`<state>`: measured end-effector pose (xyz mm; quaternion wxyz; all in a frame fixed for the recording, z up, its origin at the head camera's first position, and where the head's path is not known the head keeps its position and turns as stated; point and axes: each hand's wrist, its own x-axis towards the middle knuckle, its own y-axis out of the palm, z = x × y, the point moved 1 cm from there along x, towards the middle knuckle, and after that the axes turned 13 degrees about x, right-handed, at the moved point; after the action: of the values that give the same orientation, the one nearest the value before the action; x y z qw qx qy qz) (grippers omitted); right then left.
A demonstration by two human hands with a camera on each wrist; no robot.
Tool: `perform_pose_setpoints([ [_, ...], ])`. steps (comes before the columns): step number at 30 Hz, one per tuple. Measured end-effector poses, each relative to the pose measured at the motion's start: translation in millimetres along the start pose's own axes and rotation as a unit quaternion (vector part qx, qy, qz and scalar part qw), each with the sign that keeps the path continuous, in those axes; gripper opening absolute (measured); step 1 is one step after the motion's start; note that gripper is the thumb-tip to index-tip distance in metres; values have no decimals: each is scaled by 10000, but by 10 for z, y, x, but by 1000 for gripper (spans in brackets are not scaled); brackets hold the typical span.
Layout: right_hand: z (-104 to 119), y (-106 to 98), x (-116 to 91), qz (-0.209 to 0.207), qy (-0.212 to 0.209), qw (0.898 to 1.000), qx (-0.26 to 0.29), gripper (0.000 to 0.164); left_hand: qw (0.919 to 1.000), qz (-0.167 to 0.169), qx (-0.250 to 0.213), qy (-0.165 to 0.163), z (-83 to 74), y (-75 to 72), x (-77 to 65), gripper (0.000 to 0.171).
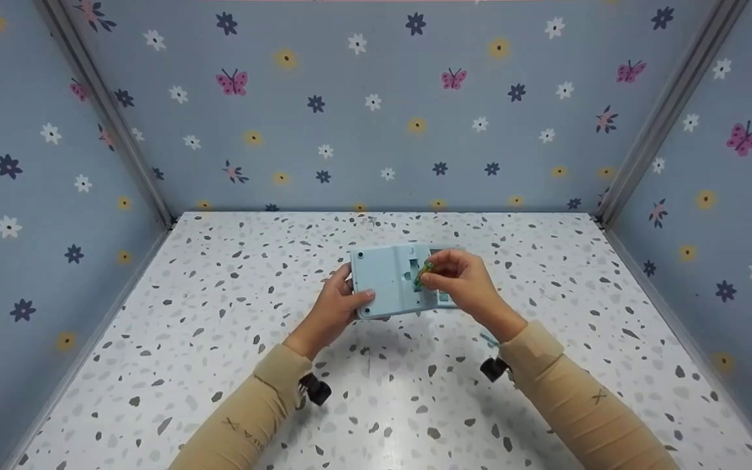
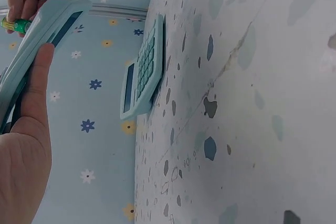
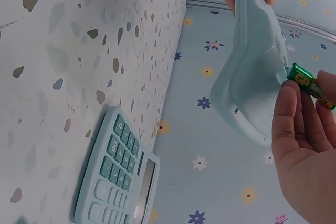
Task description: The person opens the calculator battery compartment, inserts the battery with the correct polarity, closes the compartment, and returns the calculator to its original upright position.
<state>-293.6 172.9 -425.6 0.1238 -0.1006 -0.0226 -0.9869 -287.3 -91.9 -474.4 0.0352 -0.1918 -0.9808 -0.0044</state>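
Observation:
A light blue calculator (image 1: 379, 277) is held back side up in my left hand (image 1: 335, 297), the thumb lying on its back and the fingers underneath. Its battery compartment (image 1: 414, 274) is uncovered near the right end. With thumb and fingertips, my right hand (image 1: 464, 281) pinches a small green battery (image 3: 303, 75) right at that compartment. The battery's GP lettering shows in the right wrist view. From the left wrist, the battery (image 2: 21, 25) sticks out beside the edge of the held calculator (image 2: 44, 22).
A second light blue calculator (image 3: 107, 169) lies keys up on the speckled white table (image 1: 376, 418), partly hidden behind the held one in the head view. A small bluish piece (image 1: 489, 339) lies beside my right wrist. Flower-patterned walls (image 1: 376, 130) enclose the back and sides.

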Motion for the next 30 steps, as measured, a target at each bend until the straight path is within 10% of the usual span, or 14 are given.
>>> perform_pose_setpoints([
  [30,12,-41,-2,-171,-513,9945,-891,12,9998,87,174,-24,2,107,30,77],
])
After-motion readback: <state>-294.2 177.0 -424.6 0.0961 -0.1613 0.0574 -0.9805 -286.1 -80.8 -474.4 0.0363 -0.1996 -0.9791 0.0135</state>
